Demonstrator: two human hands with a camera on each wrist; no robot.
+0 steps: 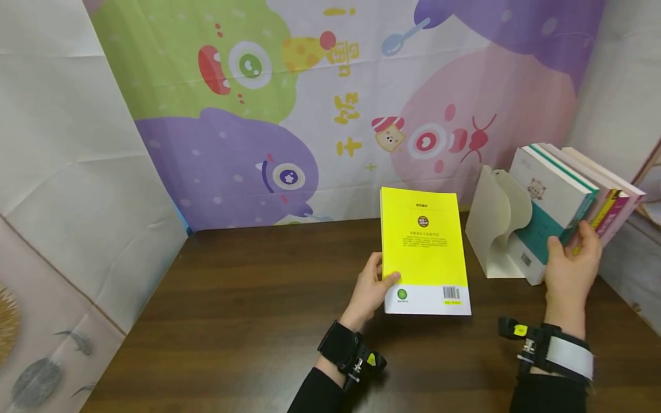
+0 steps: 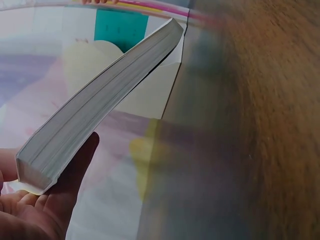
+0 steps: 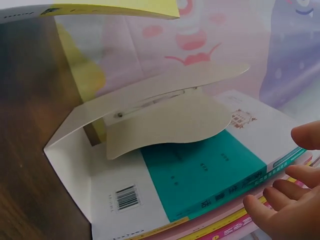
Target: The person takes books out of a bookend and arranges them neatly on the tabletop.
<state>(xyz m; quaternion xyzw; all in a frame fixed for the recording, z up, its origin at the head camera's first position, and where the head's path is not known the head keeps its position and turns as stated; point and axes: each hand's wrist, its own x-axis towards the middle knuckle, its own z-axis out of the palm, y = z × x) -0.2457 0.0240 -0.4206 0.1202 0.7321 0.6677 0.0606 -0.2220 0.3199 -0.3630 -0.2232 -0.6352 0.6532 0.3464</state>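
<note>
A yellow book (image 1: 423, 241) with a white strip and barcode along its bottom is upright, its back cover toward me. My left hand (image 1: 369, 289) grips it by the lower left edge, thumb on the cover; in the left wrist view its page edges (image 2: 105, 102) slant upward. On the right, several books lean together, a white and teal one (image 1: 542, 215) in front, pink and yellow spines behind. My right hand (image 1: 574, 267) is at their spines, thumb and fingers spread apart, holding nothing. In the right wrist view its fingers (image 3: 280, 197) are loosely bent beside the spines.
A cream bookend (image 1: 488, 223) with a wavy plate stands left of the row of books, against its front cover. The brown wooden table (image 1: 248, 321) runs back to a cartoon-printed cloth (image 1: 341, 115). Pale sheets hang at both sides.
</note>
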